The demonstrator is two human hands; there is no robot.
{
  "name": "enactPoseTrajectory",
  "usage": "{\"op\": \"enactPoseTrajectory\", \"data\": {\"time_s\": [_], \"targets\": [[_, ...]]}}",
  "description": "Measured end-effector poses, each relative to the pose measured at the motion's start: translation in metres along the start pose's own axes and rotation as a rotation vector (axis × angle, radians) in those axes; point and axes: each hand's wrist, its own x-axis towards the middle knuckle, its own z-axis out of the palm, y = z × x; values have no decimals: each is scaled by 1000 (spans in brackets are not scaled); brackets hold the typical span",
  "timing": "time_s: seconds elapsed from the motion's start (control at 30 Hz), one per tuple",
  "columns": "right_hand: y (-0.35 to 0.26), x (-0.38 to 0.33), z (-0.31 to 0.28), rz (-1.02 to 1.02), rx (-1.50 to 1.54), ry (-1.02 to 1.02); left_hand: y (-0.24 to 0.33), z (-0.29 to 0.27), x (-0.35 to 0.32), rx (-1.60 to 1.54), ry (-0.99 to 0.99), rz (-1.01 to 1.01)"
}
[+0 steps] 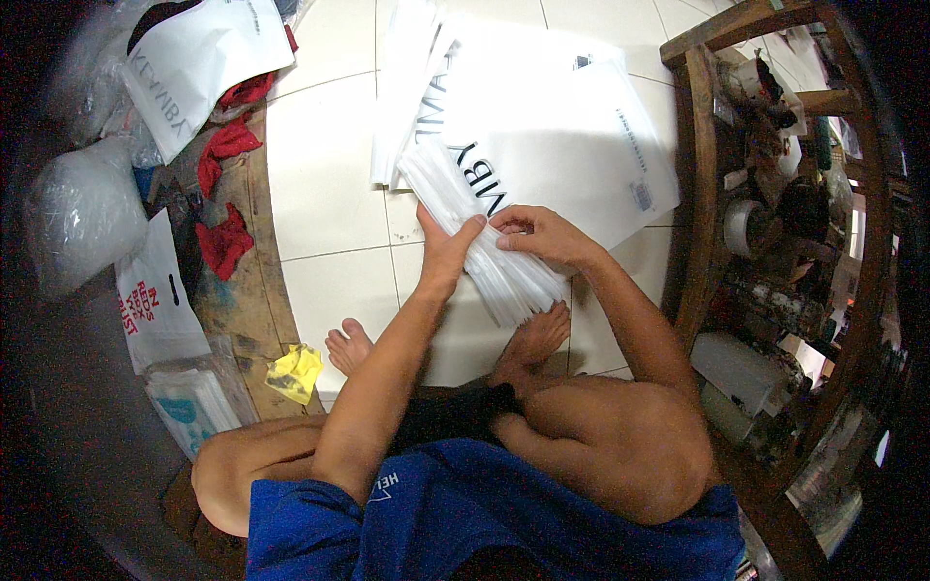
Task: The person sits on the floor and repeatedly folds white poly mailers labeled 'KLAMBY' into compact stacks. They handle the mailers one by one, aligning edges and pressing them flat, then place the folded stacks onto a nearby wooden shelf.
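A thick sheaf of white plastic bags [513, 281], folded lengthwise with many loose edges fanned out, is held slanting above the floor. My left hand [448, 250] grips its left side, thumb on top and fingers underneath. On the other side, my right hand [544, 234] is closed, with thumb and fingertips pinched at the sheaf's upper edge. Just beyond lie large flat white bags [572, 136] with black lettering, spread over the tiles. The upper end of the sheaf overlaps them. How many layers my fingers hold cannot be made out.
A wooden rack [693, 194] full of assorted items stands at the right. To the left, a wooden board [262, 320] borders the tiles, with red scraps [225, 242], a yellow scrap [294, 374], clear plastic bundles [87, 213] and more printed bags [208, 68]. My bare feet are close below the sheaf.
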Motion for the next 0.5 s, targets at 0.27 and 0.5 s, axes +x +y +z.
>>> {"op": "enactPoseTrajectory", "data": {"time_s": [0.27, 0.5], "targets": [[-2, 3, -5, -25, -87, 18, 2, -7, 2, -57, -35, -44], [10, 2, 11, -172, -275, 446, -2, -8, 4, -69, -31, -53]]}}
